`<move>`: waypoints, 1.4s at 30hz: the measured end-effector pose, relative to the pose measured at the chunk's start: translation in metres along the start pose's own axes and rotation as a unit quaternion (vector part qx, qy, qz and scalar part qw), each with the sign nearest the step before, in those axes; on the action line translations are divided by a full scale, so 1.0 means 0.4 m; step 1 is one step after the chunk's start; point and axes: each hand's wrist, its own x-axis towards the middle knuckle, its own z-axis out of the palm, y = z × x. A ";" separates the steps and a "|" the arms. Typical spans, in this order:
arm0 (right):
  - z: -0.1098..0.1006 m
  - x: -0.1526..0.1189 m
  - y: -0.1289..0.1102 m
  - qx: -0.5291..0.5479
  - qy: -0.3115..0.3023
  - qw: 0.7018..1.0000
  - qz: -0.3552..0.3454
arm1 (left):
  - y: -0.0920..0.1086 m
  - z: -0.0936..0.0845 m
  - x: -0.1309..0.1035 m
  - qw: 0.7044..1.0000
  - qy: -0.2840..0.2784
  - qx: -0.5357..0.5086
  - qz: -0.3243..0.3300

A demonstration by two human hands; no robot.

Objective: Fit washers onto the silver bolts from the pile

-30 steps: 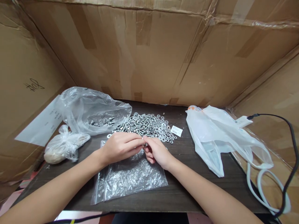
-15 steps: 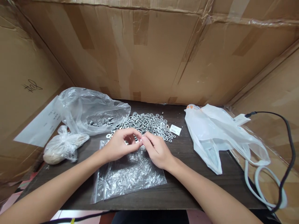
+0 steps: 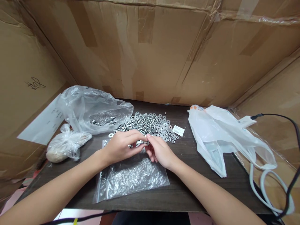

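My left hand and my right hand meet fingertip to fingertip over the near edge of a pile of bolts, nuts and washers. A small metal piece, which looks like a bolt with a washer, is pinched between the fingertips of both hands. Its far side is hidden by the fingers. Below the hands a clear zip bag lies flat on the dark table.
An open clear bag with some bolts lies at the back left, near a knotted bag. A small label sits right of the pile. A white plastic bag and cables are at the right. Cardboard walls surround the table.
The fingertips have shifted, and a metal piece now shows between them. My right hand's lower fingers are now visible beneath. The whole view has shifted slightly.
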 end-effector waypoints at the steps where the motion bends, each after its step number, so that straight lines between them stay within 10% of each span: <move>1: 0.001 -0.006 -0.005 -0.038 0.031 0.997 -0.056 | 0.001 -0.001 0.002 0.998 0.001 -0.042 -0.042; 11: -0.004 -0.015 -0.018 -0.148 0.069 0.973 -0.165 | 0.019 -0.005 0.016 0.971 0.014 -0.156 -0.180; 18: 0.006 -0.014 -0.005 -0.145 0.066 0.972 -0.175 | 0.012 0.002 0.005 0.998 0.029 -0.031 -0.042; 25: 0.039 -0.005 0.018 0.091 0.011 0.996 -0.016 | -0.002 0.000 0.001 0.986 0.077 0.114 0.095; 30: 0.028 0.001 0.018 0.052 -0.011 0.998 0.031 | 0.003 -0.001 0.000 0.982 0.050 0.125 0.134; 36: 0.012 -0.027 -0.011 -0.180 0.093 0.955 -0.219 | 0.019 0.005 0.001 0.999 0.035 -0.020 0.001; 42: 0.014 -0.025 -0.008 -0.186 0.094 0.947 -0.245 | 0.029 0.008 -0.002 0.991 0.044 -0.099 -0.075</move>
